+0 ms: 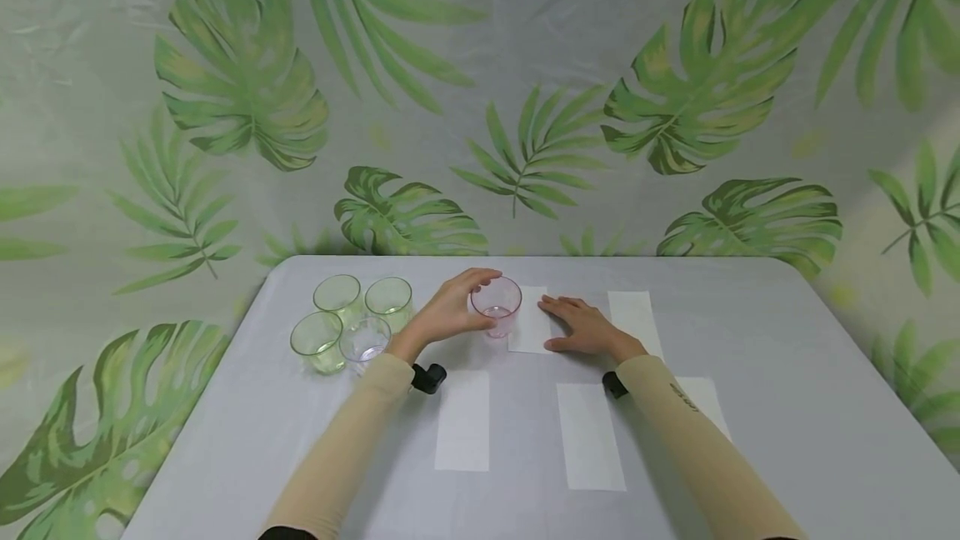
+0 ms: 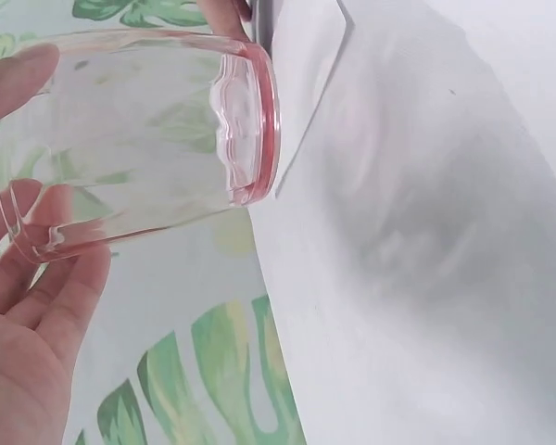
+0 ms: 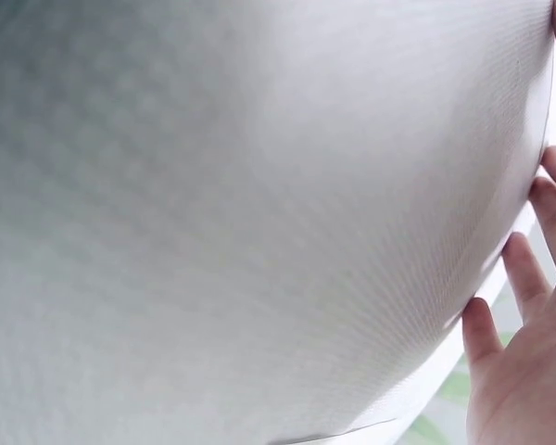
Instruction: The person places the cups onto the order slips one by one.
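My left hand [image 1: 448, 308] grips a pink-tinted clear glass [image 1: 497, 300], thumb on one side and fingers on the other. In the left wrist view, the fingers [image 2: 79, 287] wrap the glass near its rim, and its thick pink base [image 2: 264, 130] is close over the table beside a white paper's edge. The glass overlaps the left side of a white paper sheet [image 1: 528, 327] in the head view. My right hand [image 1: 583, 327] rests at that sheet's right side, fingers spread; in the right wrist view its fingertips [image 3: 479, 315] touch the white surface.
Left of my left hand stand several glasses: green-tinted ones [image 1: 317, 344] and a pale violet one [image 1: 366, 344]. More white sheets lie at the back right [image 1: 632, 312], front left [image 1: 462, 422] and front middle [image 1: 591, 440]; another sheet [image 1: 705, 398] is partly under my right forearm.
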`<state>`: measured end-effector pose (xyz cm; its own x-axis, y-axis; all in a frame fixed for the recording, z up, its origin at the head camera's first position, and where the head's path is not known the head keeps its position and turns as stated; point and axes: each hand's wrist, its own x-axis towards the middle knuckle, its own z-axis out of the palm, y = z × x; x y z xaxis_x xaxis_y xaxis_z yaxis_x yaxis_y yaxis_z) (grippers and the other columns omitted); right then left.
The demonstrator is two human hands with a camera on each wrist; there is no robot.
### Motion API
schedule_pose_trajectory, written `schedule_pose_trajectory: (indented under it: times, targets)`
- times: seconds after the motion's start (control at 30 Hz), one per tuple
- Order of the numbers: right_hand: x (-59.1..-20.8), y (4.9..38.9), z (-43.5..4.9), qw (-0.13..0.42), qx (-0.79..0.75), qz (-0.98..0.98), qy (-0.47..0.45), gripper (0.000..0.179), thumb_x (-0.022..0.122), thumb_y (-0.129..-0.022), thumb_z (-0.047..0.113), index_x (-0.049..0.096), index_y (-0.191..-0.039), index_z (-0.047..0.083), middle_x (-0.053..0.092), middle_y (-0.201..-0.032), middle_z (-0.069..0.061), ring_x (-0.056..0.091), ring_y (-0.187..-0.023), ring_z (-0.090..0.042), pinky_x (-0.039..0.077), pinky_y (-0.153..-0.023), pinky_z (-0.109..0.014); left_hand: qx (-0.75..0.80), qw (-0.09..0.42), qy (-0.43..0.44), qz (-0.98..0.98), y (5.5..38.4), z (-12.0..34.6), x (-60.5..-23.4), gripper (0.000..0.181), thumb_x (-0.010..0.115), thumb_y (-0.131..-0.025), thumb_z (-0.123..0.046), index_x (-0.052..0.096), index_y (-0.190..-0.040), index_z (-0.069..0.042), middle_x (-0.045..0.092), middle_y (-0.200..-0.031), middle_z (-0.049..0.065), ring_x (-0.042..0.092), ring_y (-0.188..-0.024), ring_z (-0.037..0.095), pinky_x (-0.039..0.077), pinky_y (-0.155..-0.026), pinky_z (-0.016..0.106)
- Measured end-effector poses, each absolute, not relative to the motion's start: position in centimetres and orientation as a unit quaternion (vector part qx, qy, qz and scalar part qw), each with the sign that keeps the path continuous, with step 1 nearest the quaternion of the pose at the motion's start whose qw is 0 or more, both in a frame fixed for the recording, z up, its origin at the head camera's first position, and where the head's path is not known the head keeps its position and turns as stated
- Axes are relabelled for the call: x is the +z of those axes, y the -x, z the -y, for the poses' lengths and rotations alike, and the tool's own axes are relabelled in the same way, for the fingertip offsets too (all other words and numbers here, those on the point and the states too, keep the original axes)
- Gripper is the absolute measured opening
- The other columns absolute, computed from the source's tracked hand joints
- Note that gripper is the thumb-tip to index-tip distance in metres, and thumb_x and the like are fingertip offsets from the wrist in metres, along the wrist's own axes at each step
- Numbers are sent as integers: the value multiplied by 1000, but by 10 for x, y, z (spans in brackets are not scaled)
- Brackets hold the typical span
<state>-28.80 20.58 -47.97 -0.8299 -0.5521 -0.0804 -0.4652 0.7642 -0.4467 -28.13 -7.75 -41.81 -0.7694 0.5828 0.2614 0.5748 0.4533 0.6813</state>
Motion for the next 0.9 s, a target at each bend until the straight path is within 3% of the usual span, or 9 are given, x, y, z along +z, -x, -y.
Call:
schedule_pose_trajectory:
  times: [0.23, 0.67, 0.9]
  targets:
    - [-481, 289, -205, 116, -204, -939, 251, 79, 66, -88, 42, 32, -149, 5, 27, -153, -17, 18, -139, -41, 18, -105, -66, 395, 7, -344, -852, 290, 54, -416, 69, 80, -76, -12, 48, -138, -4, 50, -137, 12, 51, -116, 33, 45, -95, 43]
    - [-479, 288, -204, 106, -213, -938, 251, 75, 69, -86, 38, 39, -143, 0, 34, -148, -21, 23, -136, -43, 23, -102, -68, 400, 28, -347, -848, 302, 23, -427, 70, 80, -77, -11, 47, -138, -1, 48, -137, 14, 48, -120, 37, 44, -96, 45]
    - [-480, 288, -205, 104, -217, -938, 249, 77, 69, -86, 39, 37, -145, 1, 31, -150, -20, 23, -136, -44, 21, -102, -68, 391, 36, -332, -858, 305, 16, -433, 71, 81, -77, -12, 46, -139, -3, 47, -139, 11, 48, -121, 27, 44, -98, 40]
